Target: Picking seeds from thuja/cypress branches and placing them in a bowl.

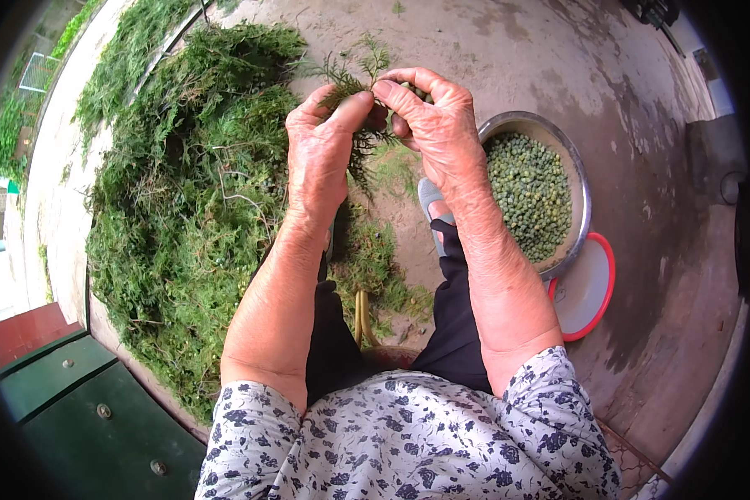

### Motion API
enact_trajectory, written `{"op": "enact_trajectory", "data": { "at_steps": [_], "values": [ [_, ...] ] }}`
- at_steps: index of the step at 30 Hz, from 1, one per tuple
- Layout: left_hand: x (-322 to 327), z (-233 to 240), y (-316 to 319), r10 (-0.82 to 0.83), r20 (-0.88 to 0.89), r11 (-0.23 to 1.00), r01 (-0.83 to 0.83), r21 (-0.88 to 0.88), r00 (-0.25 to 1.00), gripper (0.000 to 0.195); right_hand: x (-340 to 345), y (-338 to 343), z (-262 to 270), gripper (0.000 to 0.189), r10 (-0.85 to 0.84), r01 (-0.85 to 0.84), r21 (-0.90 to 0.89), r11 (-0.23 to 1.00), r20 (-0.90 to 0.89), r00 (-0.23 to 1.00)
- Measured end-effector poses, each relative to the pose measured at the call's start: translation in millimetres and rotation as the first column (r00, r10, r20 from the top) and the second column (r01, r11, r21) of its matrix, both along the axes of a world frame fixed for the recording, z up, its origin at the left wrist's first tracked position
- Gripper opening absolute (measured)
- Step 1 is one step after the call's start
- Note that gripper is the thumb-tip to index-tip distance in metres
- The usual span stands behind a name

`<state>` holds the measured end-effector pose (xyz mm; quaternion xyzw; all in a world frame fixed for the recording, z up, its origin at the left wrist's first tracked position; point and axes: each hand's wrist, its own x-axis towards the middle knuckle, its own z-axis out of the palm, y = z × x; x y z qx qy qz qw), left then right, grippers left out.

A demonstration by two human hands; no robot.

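Note:
My left hand [322,140] grips a green conifer sprig [340,80], likely arborvitae, whose flat, scaly leaves stick out above and below the fingers. Thumb and forefinger of my right hand [444,125] pinch the same sprig close to the left thumb. Several small green cones [421,94] show behind the right hand's fingers, apparently held in its curled palm. To the right of that hand stands a round metal basin [580,162], partly filled with green cones [528,194]. My right forearm covers part of its near left side.
A large heap of cut conifer branches [187,187] covers the ground at left. Loose sprigs [372,253] lie between my feet, near a yellow curved handle [364,315]. A red-rimmed shallow container [587,290] touches the basin. Green studded panels [100,419] stand at lower left.

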<state>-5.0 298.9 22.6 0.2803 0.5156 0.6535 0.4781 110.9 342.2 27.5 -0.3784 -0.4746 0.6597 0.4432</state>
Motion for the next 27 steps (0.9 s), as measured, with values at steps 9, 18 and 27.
{"op": "enact_trajectory", "data": {
  "at_steps": [9, 18, 27],
  "values": [
    [-3.6, 6.5, -4.7, -0.053, -0.228, 0.998, 0.046, -0.035, 0.972, 0.013, 1.9, -0.2, 3.9, 0.016, 0.091, -0.110, -0.166, 0.980, -0.117, 0.989],
    [-7.4, 0.1, 2.4, -0.023, -0.091, 1.000, 0.023, -0.003, 0.996, 0.014, 49.1, 40.3, -26.7, 0.015, -0.380, 0.087, -0.554, 0.828, -0.441, 0.813],
    [-12.9, -6.3, 8.0, 0.033, 0.262, 0.999, -0.021, -0.048, 0.964, 0.009, 142.9, 64.8, -48.0, 0.036, -0.919, 0.578, -0.716, 0.392, -0.274, 0.284]
  ]
}}
